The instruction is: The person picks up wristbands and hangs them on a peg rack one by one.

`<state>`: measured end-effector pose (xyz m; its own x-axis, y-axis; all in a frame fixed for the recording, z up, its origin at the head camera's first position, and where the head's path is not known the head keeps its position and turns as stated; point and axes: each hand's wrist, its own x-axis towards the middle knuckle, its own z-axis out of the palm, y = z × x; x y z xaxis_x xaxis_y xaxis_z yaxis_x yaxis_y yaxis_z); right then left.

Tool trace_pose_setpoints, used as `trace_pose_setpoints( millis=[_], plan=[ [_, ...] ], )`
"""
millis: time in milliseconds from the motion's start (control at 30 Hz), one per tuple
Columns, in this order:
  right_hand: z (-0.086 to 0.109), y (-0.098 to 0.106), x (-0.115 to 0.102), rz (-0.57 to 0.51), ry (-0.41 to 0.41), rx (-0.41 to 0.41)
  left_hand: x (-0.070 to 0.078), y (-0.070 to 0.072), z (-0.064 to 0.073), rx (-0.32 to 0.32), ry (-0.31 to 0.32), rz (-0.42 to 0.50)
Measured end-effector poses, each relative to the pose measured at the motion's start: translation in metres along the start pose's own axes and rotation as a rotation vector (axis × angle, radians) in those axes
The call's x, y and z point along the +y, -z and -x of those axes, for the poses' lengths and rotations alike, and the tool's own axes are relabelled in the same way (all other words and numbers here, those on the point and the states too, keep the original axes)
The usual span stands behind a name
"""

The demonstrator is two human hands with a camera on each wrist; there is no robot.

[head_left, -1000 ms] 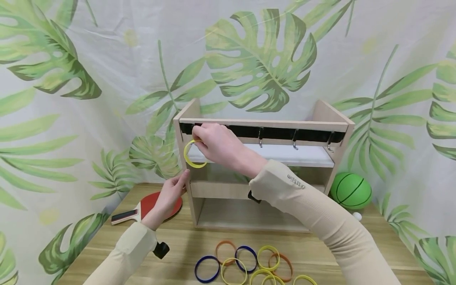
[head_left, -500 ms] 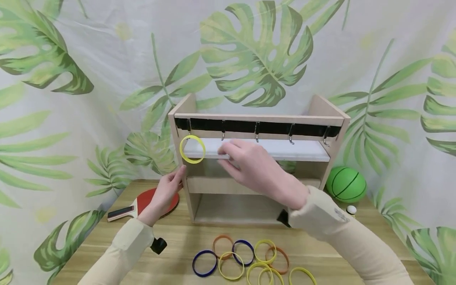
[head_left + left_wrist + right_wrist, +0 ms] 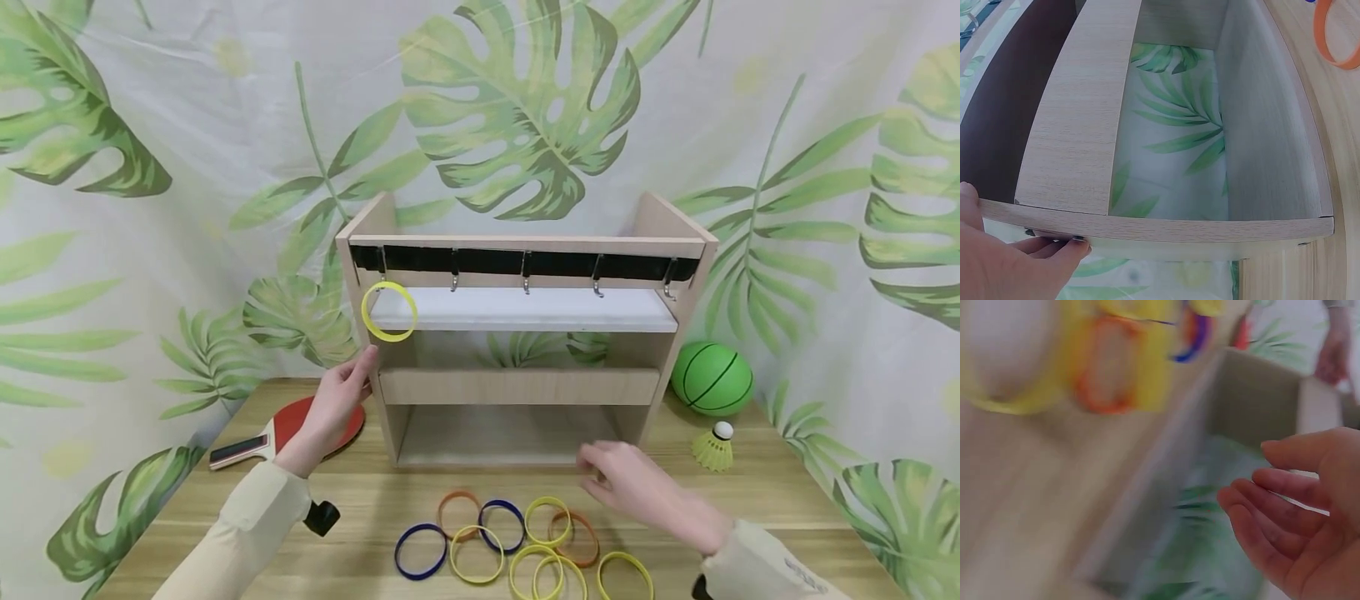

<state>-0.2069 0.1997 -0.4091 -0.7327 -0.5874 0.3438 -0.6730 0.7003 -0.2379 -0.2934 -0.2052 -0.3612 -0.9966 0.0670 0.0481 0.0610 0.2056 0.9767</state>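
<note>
Head view shows a slim yellow ring [image 3: 388,337], left hand [image 3: 335,406] gripping the pale wooden shelf [image 3: 517,387], right hand [image 3: 632,481] relaxed.

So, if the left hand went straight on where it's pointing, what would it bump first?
The shelf: the left hand grips its side. Beyond that, the yellow ring looks near the line, but the depth is unclear.

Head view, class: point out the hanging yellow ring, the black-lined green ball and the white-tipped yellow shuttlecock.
Hanging yellow ring [image 3: 387,337], head view: bottom of its band.
Black-lined green ball [image 3: 712,379], head view: middle of its visible side.
White-tipped yellow shuttlecock [image 3: 713,452], head view: its flared skirt.
</note>
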Motion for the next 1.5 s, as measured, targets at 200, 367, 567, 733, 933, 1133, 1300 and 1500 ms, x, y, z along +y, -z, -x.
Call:
trace_pose_setpoints(
  millis=[200, 367, 567, 733, 933, 1133, 1300, 1500],
  plan=[
    [0.046, -0.029, 0.028, -0.108, 0.026, -0.081, 0.002, 0.001, 0.001, -0.001, -0.004, 0.0],
    [0.067, -0.04, 0.035, -0.114, 0.111, -0.072, 0.002, 0.001, 0.001, 0.009, -0.003, 0.023],
    [0.073, -0.045, 0.038, -0.121, 0.108, -0.109, 0.001, 0.002, 0.001, 0.002, -0.006, 0.006],
    [0.073, -0.045, 0.037, -0.156, 0.061, -0.171, 0.001, 0.002, 0.001, -0.016, 0.006, -0.01],
    [0.068, -0.034, 0.036, -0.165, 0.106, -0.116, 0.0, 0.001, 0.001, -0.014, 0.009, -0.017],
    [0.052, -0.008, 0.027, -0.159, 0.121, -0.046, 0.0, 0.001, 0.0, -0.009, 0.012, 0.0],
    [0.029, 0.022, 0.014, -0.106, 0.165, 0.005, 0.001, 0.0, 0.001, -0.013, 0.009, -0.002],
    [-0.011, 0.066, -0.011, -0.044, 0.196, 0.058, -0.001, 0.0, -0.001, 0.001, 0.007, 0.02]
  ],
)
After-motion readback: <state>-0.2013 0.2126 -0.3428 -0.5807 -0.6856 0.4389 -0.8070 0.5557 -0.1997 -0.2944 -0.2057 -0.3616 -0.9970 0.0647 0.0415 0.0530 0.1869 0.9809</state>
